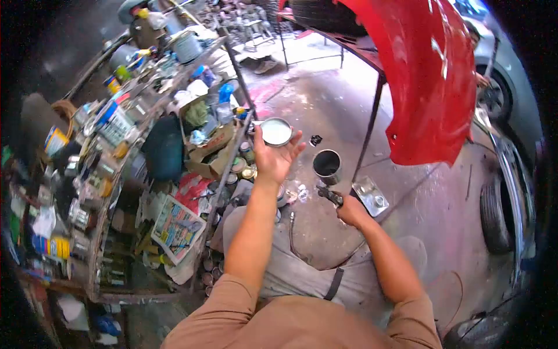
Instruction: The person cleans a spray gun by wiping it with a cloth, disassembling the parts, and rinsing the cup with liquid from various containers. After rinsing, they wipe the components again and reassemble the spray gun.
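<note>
On the palm side of my left hand [275, 161] rests a small round tin [276, 131] with pale liquid or a pale surface inside; my fingers are spread around its lower edge. My right hand [352, 212] is closed around a dark tool [330, 196], perhaps a spray gun, whose front end is near a larger open can [326, 165] with a dark inside. The can stands between my hands. Just beyond my right hand lies a shiny metal tray or container [370, 196] with a round opening.
Cluttered shelves [99, 244] with cans, a box [212, 152] and a newspaper [177, 228] stand at left. A red car panel [430, 87] hangs at upper right beside a metal stand [369, 125]. Tyres [496, 215], a car and a person's hand [482, 80] are farther right.
</note>
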Motion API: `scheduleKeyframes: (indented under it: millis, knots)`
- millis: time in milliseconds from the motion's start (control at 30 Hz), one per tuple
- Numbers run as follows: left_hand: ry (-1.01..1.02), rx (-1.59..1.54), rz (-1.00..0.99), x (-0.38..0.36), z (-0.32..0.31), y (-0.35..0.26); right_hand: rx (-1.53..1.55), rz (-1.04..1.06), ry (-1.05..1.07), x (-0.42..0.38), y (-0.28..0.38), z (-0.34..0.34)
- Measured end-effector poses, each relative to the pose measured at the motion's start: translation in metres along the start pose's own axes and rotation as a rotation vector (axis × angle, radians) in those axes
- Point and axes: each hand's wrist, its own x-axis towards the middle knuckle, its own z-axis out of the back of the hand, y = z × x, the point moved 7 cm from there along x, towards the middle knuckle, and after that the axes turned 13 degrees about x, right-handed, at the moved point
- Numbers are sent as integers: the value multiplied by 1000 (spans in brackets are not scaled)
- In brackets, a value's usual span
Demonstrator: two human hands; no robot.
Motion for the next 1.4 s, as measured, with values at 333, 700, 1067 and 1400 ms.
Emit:
scheduleKeyframes:
  millis: [333, 700, 1067, 1400]
  knots:
    - [10, 249, 94, 26, 5, 18, -45, 4, 43, 9, -7, -3]
    - [105, 1157, -79, 19, 7, 37, -68, -12, 116, 26, -14, -13]
    - [333, 1822, 8, -9, -12, 68, -60, 12, 113, 30, -21, -19]
    - [457, 1808, 3, -18, -7, 76, -83, 41, 184, 17, -23, -19]
